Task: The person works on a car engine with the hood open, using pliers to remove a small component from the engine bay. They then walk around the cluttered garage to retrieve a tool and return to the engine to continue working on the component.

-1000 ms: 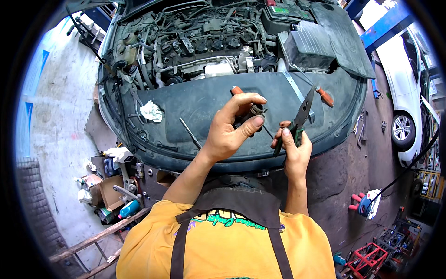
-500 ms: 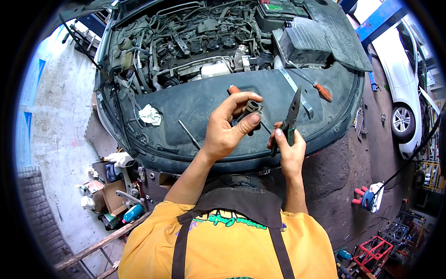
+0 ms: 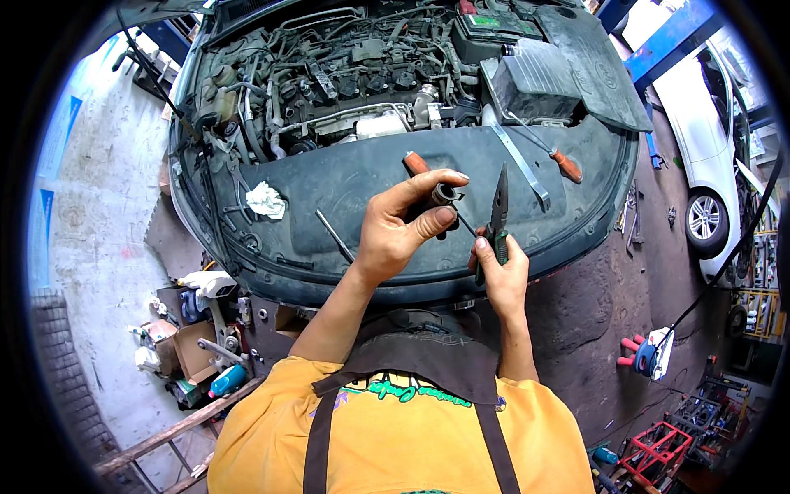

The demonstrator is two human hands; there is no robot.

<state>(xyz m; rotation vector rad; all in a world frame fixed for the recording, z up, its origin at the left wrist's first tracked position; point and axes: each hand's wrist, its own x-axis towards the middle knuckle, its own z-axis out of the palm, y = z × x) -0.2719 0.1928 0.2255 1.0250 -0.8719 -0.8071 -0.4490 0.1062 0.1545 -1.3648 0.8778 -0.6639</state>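
My left hand [image 3: 393, 229] is closed round a small dark cylindrical part [image 3: 445, 198] with an open end, held over the dark panel [image 3: 313, 181] at the car's front. Close to its right, my right hand [image 3: 504, 267] grips long-nose pliers [image 3: 499, 214] with dark green handles, jaws pointing up. An orange handle [image 3: 415, 162] shows behind my left fingers, partly hidden. On the panel lie an orange-handled screwdriver [image 3: 566, 165], a flat metal bar [image 3: 518, 165], a white crumpled rag [image 3: 265, 200] and a metal rod [image 3: 333, 233].
The open engine bay [image 3: 354, 74] fills the top. A white car [image 3: 699, 148] and blue lift post [image 3: 666, 45] stand at right. A cardboard box [image 3: 193, 350], a wooden ladder [image 3: 164, 445], red metal frame [image 3: 658, 453] and cable reel [image 3: 650, 354] are on the floor.
My right hand and pliers have moved leftward, closer to my left hand, and the pliers point more upright. My left hand has shifted only slightly, still holding the dark part.
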